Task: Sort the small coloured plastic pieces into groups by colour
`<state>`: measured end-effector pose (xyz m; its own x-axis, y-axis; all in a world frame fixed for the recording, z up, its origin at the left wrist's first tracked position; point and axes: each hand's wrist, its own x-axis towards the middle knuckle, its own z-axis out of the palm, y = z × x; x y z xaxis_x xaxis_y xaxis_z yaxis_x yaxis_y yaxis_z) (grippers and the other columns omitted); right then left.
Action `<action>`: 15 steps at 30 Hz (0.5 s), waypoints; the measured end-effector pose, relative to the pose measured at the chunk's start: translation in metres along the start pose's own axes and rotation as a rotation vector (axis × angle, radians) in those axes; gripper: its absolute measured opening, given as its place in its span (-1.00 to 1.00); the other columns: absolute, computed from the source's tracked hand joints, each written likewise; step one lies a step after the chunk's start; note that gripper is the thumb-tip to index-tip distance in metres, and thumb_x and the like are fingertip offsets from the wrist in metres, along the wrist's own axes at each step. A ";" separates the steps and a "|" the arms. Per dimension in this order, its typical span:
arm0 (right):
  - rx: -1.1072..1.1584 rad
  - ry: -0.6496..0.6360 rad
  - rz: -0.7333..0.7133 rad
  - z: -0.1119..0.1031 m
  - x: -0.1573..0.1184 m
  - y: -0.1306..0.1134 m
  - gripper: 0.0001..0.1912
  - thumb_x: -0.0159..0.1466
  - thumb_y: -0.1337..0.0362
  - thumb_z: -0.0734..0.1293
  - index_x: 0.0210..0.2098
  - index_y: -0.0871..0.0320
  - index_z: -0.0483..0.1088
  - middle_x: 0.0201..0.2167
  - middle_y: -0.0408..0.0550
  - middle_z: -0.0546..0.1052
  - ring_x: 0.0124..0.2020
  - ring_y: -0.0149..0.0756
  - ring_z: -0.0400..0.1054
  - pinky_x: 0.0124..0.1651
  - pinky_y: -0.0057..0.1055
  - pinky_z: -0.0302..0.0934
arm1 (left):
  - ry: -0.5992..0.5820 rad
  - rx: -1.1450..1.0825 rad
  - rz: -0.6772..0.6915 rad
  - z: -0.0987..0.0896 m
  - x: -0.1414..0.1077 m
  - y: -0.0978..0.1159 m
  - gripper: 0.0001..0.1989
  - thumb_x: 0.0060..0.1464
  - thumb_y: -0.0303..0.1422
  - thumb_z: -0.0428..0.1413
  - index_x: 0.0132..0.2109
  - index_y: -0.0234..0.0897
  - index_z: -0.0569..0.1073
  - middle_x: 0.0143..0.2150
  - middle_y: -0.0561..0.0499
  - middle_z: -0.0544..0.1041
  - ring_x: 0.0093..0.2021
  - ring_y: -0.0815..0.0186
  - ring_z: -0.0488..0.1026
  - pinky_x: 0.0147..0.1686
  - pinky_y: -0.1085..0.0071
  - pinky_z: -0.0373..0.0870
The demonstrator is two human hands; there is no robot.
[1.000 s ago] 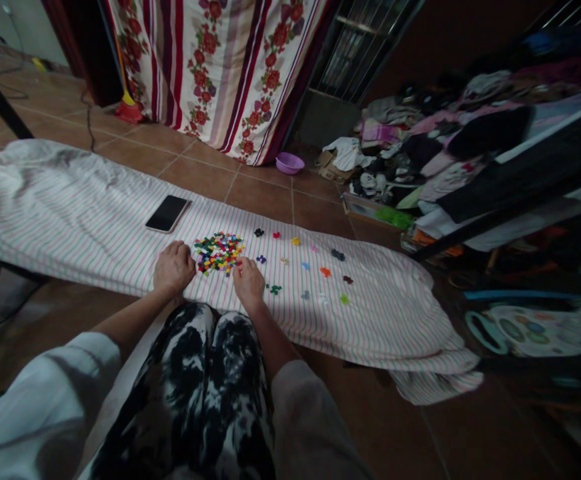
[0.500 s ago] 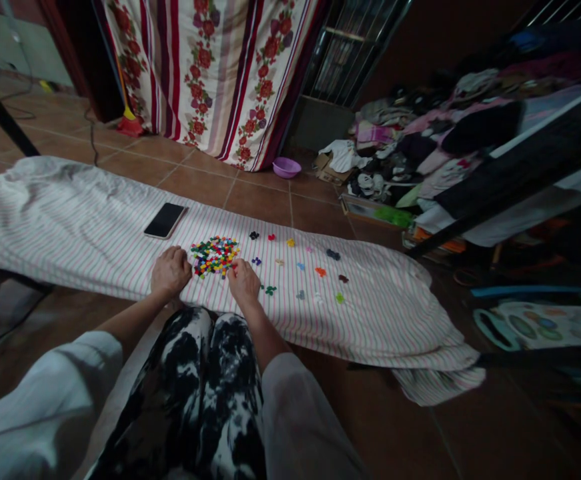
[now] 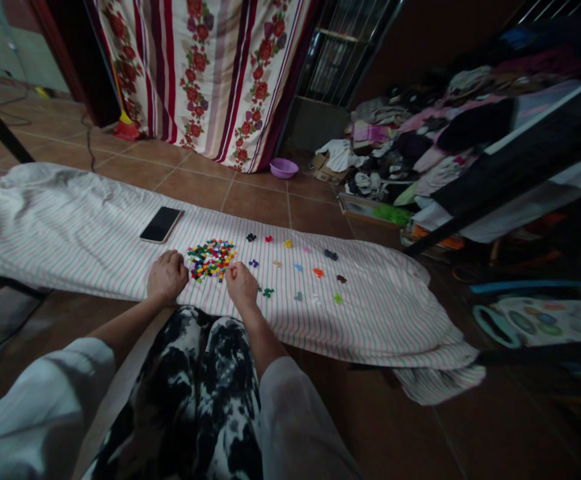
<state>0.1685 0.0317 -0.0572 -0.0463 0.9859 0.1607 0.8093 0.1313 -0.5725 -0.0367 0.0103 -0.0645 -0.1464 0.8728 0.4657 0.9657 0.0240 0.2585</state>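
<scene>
A pile of small multicoloured pieces (image 3: 211,259) lies on the striped cloth in front of me. My left hand (image 3: 167,276) rests on the cloth at the pile's left edge, fingers curled under; whatever is beneath them is hidden. At the right edge of the pile, my right hand (image 3: 241,285) has its fingers pinched together, and anything between them is too small to make out. Right of that hand lie little single-colour groups, among them dark green pieces (image 3: 268,293), orange pieces (image 3: 318,273), yellow pieces (image 3: 287,244) and lime green pieces (image 3: 338,299).
A dark-screened phone (image 3: 161,225) lies on the striped cloth (image 3: 80,227) beyond my left hand. On the tiled floor stand a purple basin (image 3: 284,168) and a red broom (image 3: 127,129) by a flowered curtain (image 3: 220,80). Clothes are heaped (image 3: 435,127) at the right.
The whole view has shifted slightly. Both hands stay beside the pile, with the right hand's fingers pulled back a little from its right edge.
</scene>
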 end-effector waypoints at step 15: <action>-0.023 0.020 -0.081 0.008 0.002 0.008 -0.83 0.31 0.28 0.25 -0.11 0.04 0.40 -0.25 -0.16 0.50 -0.18 -0.33 0.38 -0.18 -0.46 0.18 | 0.009 -0.021 -0.014 0.004 -0.001 0.000 -0.78 0.09 -0.43 -0.07 -0.16 -0.32 0.42 0.03 -0.26 0.48 0.11 0.04 0.38 0.09 0.11 0.30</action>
<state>0.1701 0.0352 -0.0683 -0.1009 0.9699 0.2216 0.8167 0.2080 -0.5383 -0.0357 0.0115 -0.0680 -0.1617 0.8680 0.4695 0.9589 0.0259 0.2825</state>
